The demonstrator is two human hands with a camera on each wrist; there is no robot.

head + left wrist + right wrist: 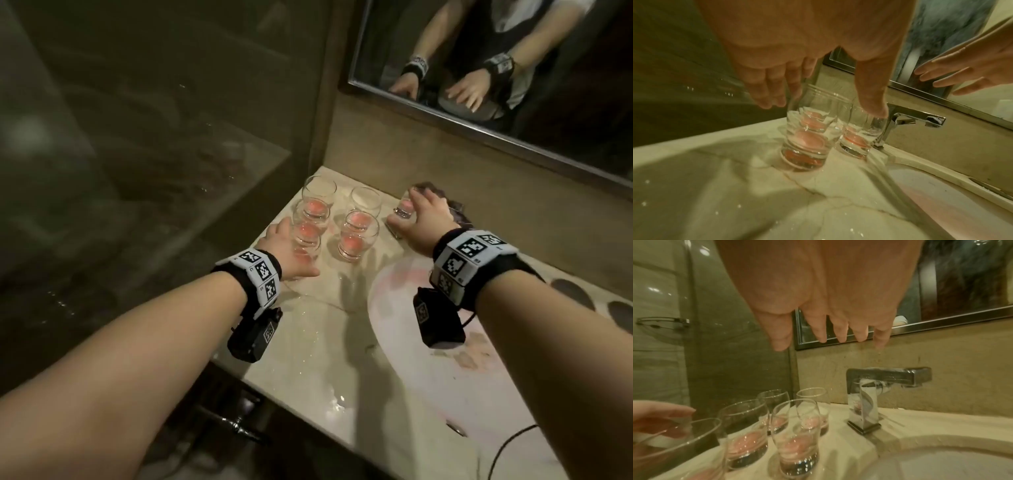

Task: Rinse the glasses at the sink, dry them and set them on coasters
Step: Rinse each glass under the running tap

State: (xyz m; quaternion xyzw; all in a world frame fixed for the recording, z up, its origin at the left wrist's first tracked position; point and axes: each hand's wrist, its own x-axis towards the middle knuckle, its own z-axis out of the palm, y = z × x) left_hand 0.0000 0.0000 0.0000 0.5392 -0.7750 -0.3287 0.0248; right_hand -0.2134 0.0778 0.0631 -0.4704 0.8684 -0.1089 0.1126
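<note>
Glasses (352,236) | clear, pinkish bases, maybe wet | upright on counter (308,342)

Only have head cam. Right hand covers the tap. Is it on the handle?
Observer: No. The right wrist view shows the right hand above the tap, fingers spread, with a clear gap between.
Operator: Water running?
Observer: No stream at the spout in the left wrist view.
Operator: Left hand gripping a glass?
Observer: Not yet. The left hand has fingers and thumb either side of the near glass, not closed on it.
</note>
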